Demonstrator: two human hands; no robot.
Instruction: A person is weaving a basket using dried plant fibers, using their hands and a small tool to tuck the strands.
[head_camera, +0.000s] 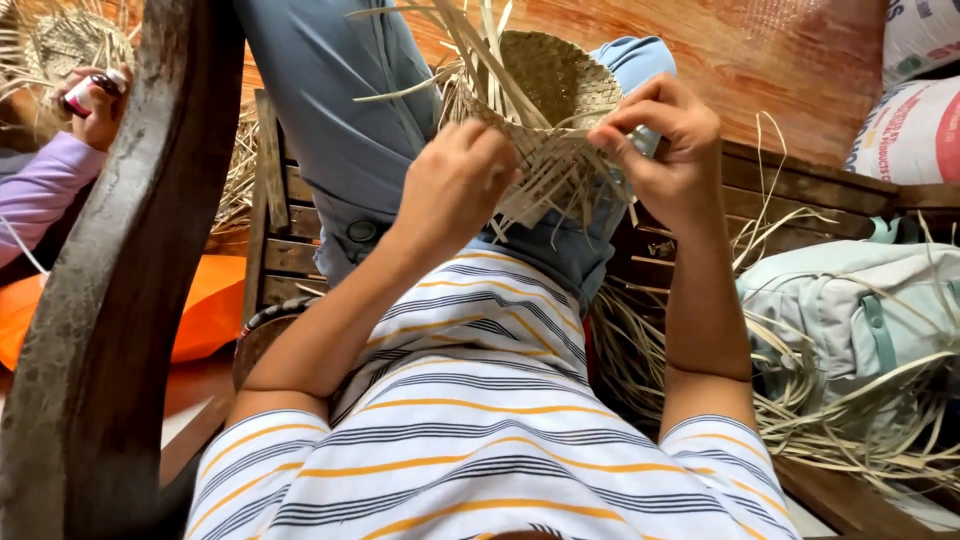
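Straw-coloured palm strips (850, 420) lie heaped over the wooden bench (800, 185) beside a pale green backpack (850, 310). On the person's lap, against blue jeans (340, 120), sits the half-woven basket (555, 85), bowl up, with loose ends fanning out. The left hand (455, 185) is closed, pinching strips at the rim; the right hand (665, 145) grips the opposite edge with 2 fingers. Keeping each strip flat and pulled snug would likely hold the weave tight.
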